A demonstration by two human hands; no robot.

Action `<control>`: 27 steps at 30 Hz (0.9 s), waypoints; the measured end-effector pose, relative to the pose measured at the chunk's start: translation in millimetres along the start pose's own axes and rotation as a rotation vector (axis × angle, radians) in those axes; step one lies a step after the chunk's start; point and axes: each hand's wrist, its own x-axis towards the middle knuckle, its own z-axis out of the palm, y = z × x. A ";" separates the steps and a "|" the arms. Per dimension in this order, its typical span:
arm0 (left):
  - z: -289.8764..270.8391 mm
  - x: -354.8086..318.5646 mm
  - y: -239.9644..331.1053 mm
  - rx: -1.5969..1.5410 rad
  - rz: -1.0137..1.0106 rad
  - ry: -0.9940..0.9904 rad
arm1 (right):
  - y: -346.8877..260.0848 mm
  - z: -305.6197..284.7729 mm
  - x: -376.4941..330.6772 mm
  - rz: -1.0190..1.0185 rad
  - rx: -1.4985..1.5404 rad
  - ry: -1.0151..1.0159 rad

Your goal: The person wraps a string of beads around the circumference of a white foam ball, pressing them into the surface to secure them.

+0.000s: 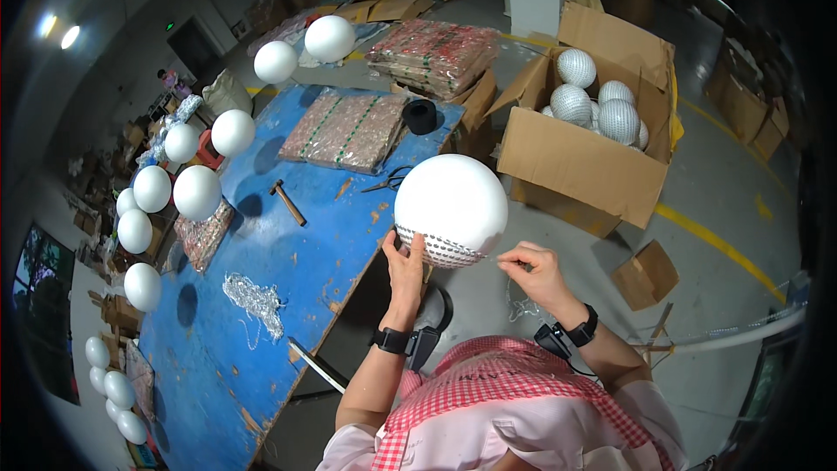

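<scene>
My left hand (405,275) grips a large white ball (451,201) from below and to its left, the thumb pressed on its lower side. Rows of a silver beaded strand (436,250) wrap round the bottom of the ball; the upper part is bare white. Just right of the ball, my right hand (534,274) is closed in a pinch on the free run of that strand. A thin length of it hangs below my right fingers. On the blue table (296,279) to the left lies a loose heap of silver strand (254,303).
A hammer (288,202), scissors (386,180), a black roll (420,117) and a wrapped bundle (342,129) lie on the table. Several white balls (197,193) line its far side. An open cardboard box (584,161) at right holds silver-covered balls (571,105). A smaller carton (645,276) sits on the floor.
</scene>
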 end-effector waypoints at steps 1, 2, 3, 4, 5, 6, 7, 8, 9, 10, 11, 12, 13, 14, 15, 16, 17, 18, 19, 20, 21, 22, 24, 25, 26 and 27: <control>0.3 -0.9 0.6 0.003 0.000 -0.002 | 0.5 0.9 1.1 0.002 0.002 0.003; 0.7 -1.6 1.2 0.033 -0.026 -0.014 | 0.1 2.3 3.1 -0.027 -0.095 0.033; 1.0 -1.9 1.2 0.064 -0.051 -0.027 | 0.8 3.4 4.1 -0.055 -0.192 0.063; 1.8 -1.9 1.5 0.067 -0.050 -0.028 | 5.6 4.4 4.9 -0.055 -0.190 0.066; 2.6 -1.8 1.6 0.050 -0.059 -0.017 | 14.3 6.4 6.2 -0.048 -0.259 0.066; 3.3 -1.4 1.4 0.034 -0.067 -0.006 | 22.3 7.7 6.9 -0.041 -0.328 0.066; 2.1 0.6 -1.5 0.036 -0.066 -0.006 | 28.7 8.0 6.7 -0.041 -0.325 0.067; -0.2 4.8 -7.5 0.044 -0.022 0.000 | 34.6 7.2 5.9 -0.028 -0.388 0.003; -2.8 9.0 -13.3 0.052 0.022 0.005 | 38.6 5.7 4.5 -0.015 -0.450 -0.061; -7.0 13.9 -17.8 0.056 0.022 0.004 | 40.3 3.7 4.3 -0.013 -0.447 -0.059; -12.4 18.9 -21.2 0.160 0.048 -0.077 | 41.7 1.7 5.1 0.133 -0.329 -0.164; -16.3 22.3 -25.4 0.263 0.075 -0.159 | 42.3 0.8 5.9 0.278 -0.207 -0.267; -13.4 19.2 -21.9 0.266 0.074 -0.161 | 42.2 0.0 6.0 0.280 -0.205 -0.266; -9.4 14.6 -19.3 0.341 0.144 -0.138 | 41.0 -1.2 5.7 0.285 0.042 -0.259; -5.7 9.7 -15.4 0.414 0.215 -0.115 | 39.8 -2.5 5.6 0.287 0.289 -0.249; -1.7 5.6 -10.4 0.417 0.215 -0.120 | 38.1 -3.5 5.8 0.289 0.291 -0.245; 2.4 2.0 -4.7 0.313 0.162 -0.098 | 35.8 -3.8 6.9 0.294 0.358 -0.216; 5.1 -1.0 -0.3 0.208 0.108 -0.076 | 34.9 -4.2 7.2 0.300 0.424 -0.187; 6.8 -3.7 4.0 0.211 0.109 -0.081 | 35.7 -4.8 7.7 0.300 0.426 -0.182; 8.5 -5.9 7.5 0.180 0.085 -0.061 | 37.5 -4.9 8.1 0.193 0.311 -0.139; 9.9 -6.8 9.1 0.150 0.060 -0.041 | 38.6 -5.5 7.7 0.088 0.196 -0.095; 9.7 -7.2 8.6 0.152 0.059 -0.043 | 39.1 -6.2 6.2 0.089 0.197 -0.093; 8.8 -7.1 5.5 0.093 0.045 -0.042 | 40.5 -8.2 2.8 -0.022 -0.575 -0.110; 8.9 -6.8 2.3 0.094 0.044 -0.043 | 40.7 -8.3 2.8 -0.020 -0.574 -0.110; 9.8 -6.4 -2.0 0.181 0.131 -0.033 | 41.0 -8.5 3.9 0.190 -0.402 -0.206; 10.0 -6.6 -4.3 0.267 0.218 -0.023 | 41.7 -8.3 4.2 0.397 -0.224 -0.299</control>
